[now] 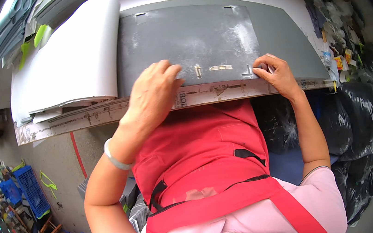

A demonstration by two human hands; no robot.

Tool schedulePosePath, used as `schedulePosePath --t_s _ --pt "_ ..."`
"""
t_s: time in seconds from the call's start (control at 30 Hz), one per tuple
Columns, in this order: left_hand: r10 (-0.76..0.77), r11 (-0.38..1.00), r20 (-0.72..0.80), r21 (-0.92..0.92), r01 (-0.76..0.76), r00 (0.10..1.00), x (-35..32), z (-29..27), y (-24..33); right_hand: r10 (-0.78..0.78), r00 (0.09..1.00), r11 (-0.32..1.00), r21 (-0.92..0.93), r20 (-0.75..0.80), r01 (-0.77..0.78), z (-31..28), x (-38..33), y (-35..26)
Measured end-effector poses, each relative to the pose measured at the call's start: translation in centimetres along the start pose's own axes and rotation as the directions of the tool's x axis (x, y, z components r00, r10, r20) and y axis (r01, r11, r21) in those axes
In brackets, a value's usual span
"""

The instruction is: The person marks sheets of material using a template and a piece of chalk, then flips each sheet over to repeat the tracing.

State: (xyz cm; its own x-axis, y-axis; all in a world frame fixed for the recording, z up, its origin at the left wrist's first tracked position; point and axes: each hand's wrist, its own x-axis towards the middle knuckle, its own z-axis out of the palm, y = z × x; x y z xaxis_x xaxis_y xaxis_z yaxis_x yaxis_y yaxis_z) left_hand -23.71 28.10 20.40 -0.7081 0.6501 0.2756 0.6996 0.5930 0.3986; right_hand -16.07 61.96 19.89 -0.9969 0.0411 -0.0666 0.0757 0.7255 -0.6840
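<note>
At the lower left of the frame blue plastic crates [30,189] stand on the floor, blurred by the lens rim; above them, in the upper left, a stack of white sheets [72,60] curls up at its right edge. Just right of that, the dark grey sheet [195,36] lies flat across the upper middle of the surface [66,122], its near edge along the worn front rim. The left hand [153,92] rests on that near edge, palm down, fingers [166,68] spread and pressing flat, closed on nothing. Farther right, the right hand [277,75] pinches at the sheet's lower right part, by a small taped mark, fingertips drawn together; whether they grip the sheet itself or something thin on it is hard to tell. The work looks like aligning or marking the sheet, and the next move would call for holding it steady against slipping. The red apron [200,152] hides the surface's underside, and black bags [358,114] fill the right.
</note>
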Motion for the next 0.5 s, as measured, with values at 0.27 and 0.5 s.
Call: schedulePosePath --t_s 0.27,0.5 --pt "0.072 0.997 -0.187 0.049 -0.064 0.980 6.9 8.7 0.5 0.094 0.995 0.995 -0.023 0.040 -0.093 -0.6 0.2 -0.3" --pt "0.058 0.998 -0.251 0.048 -0.048 0.966 6.4 8.8 -0.4 0.072 0.994 0.984 0.160 0.083 -0.084 -1.3 1.5 -2.2"
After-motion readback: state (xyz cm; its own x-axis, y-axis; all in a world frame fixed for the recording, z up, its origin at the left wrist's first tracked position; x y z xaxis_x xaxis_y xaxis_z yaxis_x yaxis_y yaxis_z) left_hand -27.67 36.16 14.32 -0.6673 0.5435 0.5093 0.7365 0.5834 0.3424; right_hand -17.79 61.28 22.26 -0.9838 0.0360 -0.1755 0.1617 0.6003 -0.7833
